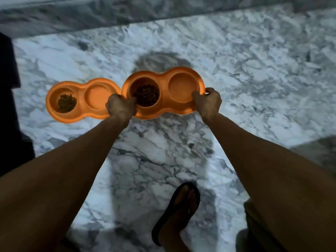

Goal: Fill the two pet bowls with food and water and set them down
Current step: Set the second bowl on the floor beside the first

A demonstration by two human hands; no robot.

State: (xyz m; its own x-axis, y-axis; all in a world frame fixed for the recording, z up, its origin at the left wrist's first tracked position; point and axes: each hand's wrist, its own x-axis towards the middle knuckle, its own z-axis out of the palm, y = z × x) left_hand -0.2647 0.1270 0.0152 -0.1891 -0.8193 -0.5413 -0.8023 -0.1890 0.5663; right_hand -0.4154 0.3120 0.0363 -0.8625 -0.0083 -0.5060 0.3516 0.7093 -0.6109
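Note:
Two orange double pet bowls are in view over a marble floor. The left bowl (82, 113) rests on the floor, with brown kibble (66, 103) in its left cup and a pale right cup. I hold the right bowl (163, 99) above the floor by both ends. Dark kibble (146, 94) fills its left cup; its right cup (181, 87) looks pale, and whether it contains water I cannot tell. My left hand (121, 107) grips the left rim. My right hand (208, 100) grips the right rim.
White and grey marble floor (254, 79) spreads all around, with a raised marble step or wall base (127, 13) at the far side. A dark object (9, 106) stands at the left edge. My foot in a black sandal (179, 210) is below.

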